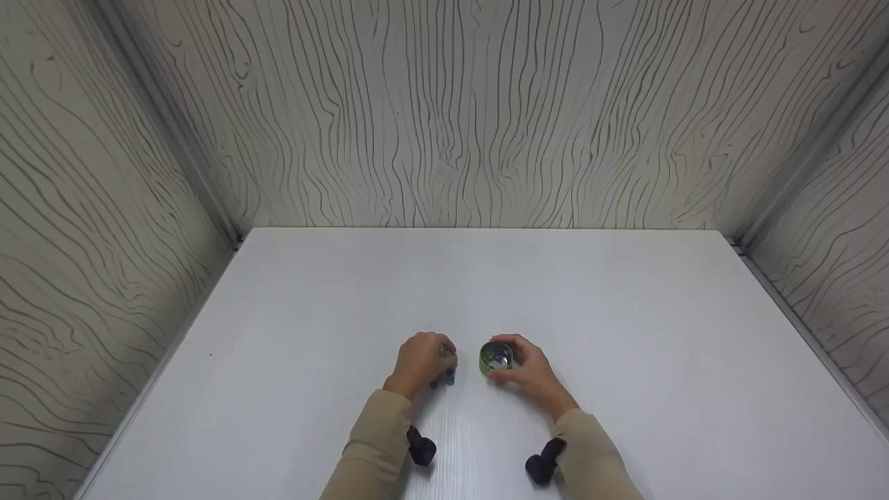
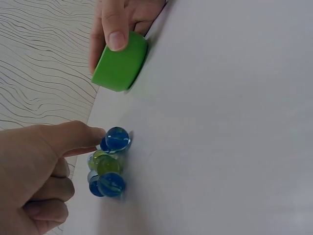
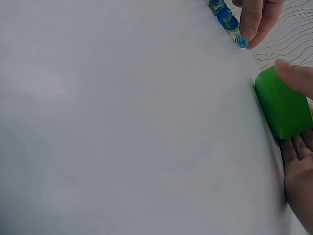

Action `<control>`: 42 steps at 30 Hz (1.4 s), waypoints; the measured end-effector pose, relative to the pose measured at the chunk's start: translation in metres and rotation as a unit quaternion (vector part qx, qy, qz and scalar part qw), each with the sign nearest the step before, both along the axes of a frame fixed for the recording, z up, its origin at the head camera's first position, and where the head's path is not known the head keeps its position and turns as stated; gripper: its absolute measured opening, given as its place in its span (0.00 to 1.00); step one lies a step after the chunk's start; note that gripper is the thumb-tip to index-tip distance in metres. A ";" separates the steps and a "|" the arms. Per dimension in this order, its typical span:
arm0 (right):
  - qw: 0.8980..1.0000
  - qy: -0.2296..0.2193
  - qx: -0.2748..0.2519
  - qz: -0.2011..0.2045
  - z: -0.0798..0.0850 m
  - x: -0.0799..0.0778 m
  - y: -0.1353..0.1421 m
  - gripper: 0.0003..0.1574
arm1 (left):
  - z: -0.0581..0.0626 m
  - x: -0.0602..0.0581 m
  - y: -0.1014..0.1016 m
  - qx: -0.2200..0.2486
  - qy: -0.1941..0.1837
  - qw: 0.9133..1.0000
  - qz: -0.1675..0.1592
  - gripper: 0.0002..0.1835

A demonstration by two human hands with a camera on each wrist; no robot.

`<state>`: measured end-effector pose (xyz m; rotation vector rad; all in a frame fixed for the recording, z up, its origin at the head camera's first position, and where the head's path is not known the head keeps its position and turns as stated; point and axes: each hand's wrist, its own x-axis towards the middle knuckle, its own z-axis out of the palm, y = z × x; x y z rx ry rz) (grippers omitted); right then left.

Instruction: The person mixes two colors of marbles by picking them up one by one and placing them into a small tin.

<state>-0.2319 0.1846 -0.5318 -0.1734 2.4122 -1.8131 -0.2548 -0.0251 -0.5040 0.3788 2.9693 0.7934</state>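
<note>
My left hand (image 1: 421, 357) is at the left of a small cluster of glass marbles (image 2: 107, 165), blue and yellow-green. Its thumb and forefinger pinch a blue marble (image 2: 117, 138) at the end of the cluster, while the other fingers curl into the palm. With thumb on one side and fingers round the other, my right hand (image 1: 530, 368) holds a small green cup (image 1: 484, 361). The cup stands upright at the table surface, its opening facing up. Shiny clear and dark-blue shapes show inside it in the head view. Both hands are a short gap apart.
The white table (image 1: 312, 292) reaches back to a wood-grain patterned wall (image 1: 444, 125), with similar panels on both sides. A dark wrist camera (image 1: 421, 448) juts from the left sleeve, and another dark camera (image 1: 544, 464) from the right.
</note>
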 end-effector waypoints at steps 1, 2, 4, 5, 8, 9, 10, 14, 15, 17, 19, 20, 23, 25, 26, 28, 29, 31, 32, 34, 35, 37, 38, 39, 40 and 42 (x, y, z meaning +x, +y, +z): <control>1.000 0.000 0.001 0.000 0.000 0.000 0.000 0.37 | 0.000 0.000 0.000 -0.002 0.003 1.000 -0.002 0.09; 1.000 0.000 0.001 -0.001 0.000 0.000 0.000 0.37 | 0.000 0.000 0.000 -0.003 0.006 1.000 -0.004 0.09; 1.000 0.001 0.004 -0.002 0.000 0.001 0.000 0.38 | -0.001 0.000 0.000 -0.004 0.010 1.000 -0.007 0.09; 1.000 0.001 0.006 -0.002 0.000 0.001 0.000 0.38 | -0.001 0.000 0.000 -0.003 0.011 1.000 -0.008 0.09; 1.000 0.001 0.008 -0.003 -0.001 0.000 0.000 0.38 | 0.000 0.000 0.000 -0.002 0.014 1.000 -0.011 0.09; 1.000 0.002 0.008 -0.003 -0.001 0.000 0.000 0.38 | 0.000 0.000 0.000 -0.002 0.016 1.000 -0.012 0.09; 1.000 0.002 0.006 -0.004 -0.002 -0.001 0.000 0.38 | 0.000 0.000 0.000 -0.002 0.019 1.000 -0.014 0.09; 1.000 0.001 0.001 -0.005 -0.002 -0.002 0.000 0.38 | 0.001 0.001 0.000 -0.004 0.029 0.999 -0.021 0.09; 1.000 0.001 0.003 -0.005 -0.002 -0.001 0.000 0.38 | 0.001 0.001 0.000 -0.005 0.030 0.999 -0.021 0.09; 1.000 0.000 0.004 -0.005 -0.002 -0.001 0.000 0.38 | 0.001 0.002 0.001 -0.006 0.033 0.999 -0.024 0.09; 1.000 0.003 0.008 -0.005 -0.002 -0.001 0.000 0.38 | 0.001 0.002 0.001 -0.007 0.036 0.999 -0.027 0.09; 1.000 0.003 0.009 -0.005 -0.002 -0.001 0.000 0.38 | 0.000 0.001 0.001 -0.008 0.037 0.999 -0.028 0.09; 1.000 0.008 0.010 -0.003 -0.002 -0.001 0.000 0.37 | 0.000 0.002 0.002 -0.007 0.037 0.999 -0.026 0.09; 1.000 0.011 0.010 -0.002 -0.002 -0.001 0.000 0.37 | 0.000 0.002 0.003 -0.006 0.035 0.999 -0.024 0.09; 1.000 0.012 0.011 -0.002 -0.001 0.000 0.000 0.37 | 0.000 0.001 0.004 -0.005 0.035 0.999 -0.023 0.09; 1.000 0.012 0.011 -0.002 -0.002 -0.001 0.000 0.37 | 0.000 0.001 0.004 -0.006 0.034 0.999 -0.022 0.09; 1.000 0.013 0.011 -0.002 -0.002 -0.001 0.000 0.38 | 0.000 0.001 0.004 -0.008 0.035 0.999 -0.021 0.09; 1.000 0.012 0.013 -0.003 -0.002 -0.001 0.000 0.38 | 0.000 0.001 0.004 -0.013 0.039 0.999 -0.020 0.09; 1.000 0.012 0.013 -0.003 -0.002 -0.001 0.000 0.38 | -0.001 0.001 0.004 -0.016 0.039 0.999 -0.019 0.09; 1.000 0.012 0.011 -0.003 -0.002 -0.001 0.000 0.38 | -0.001 0.001 0.005 -0.016 0.039 0.999 -0.018 0.09; 1.000 0.014 0.010 -0.003 -0.002 -0.001 0.001 0.38 | -0.001 0.000 0.005 -0.015 0.038 0.999 -0.018 0.09; 1.000 0.015 0.010 -0.002 -0.003 -0.001 0.001 0.38 | -0.001 0.001 0.005 -0.012 0.035 0.999 -0.017 0.09; 1.000 0.014 0.008 -0.002 -0.002 -0.001 0.001 0.38 | -0.001 0.001 0.005 -0.012 0.035 0.999 -0.017 0.09; 1.000 0.013 0.003 -0.001 -0.002 -0.001 0.001 0.38 | 0.000 0.001 0.005 -0.014 0.038 0.999 -0.018 0.08; 1.000 0.012 0.001 0.000 -0.001 -0.001 0.001 0.39 | 0.000 0.001 0.005 -0.014 0.038 0.999 -0.018 0.09; 1.000 0.013 -0.002 0.001 0.000 -0.001 0.001 0.39 | 0.001 0.002 0.005 -0.015 0.038 0.999 -0.019 0.09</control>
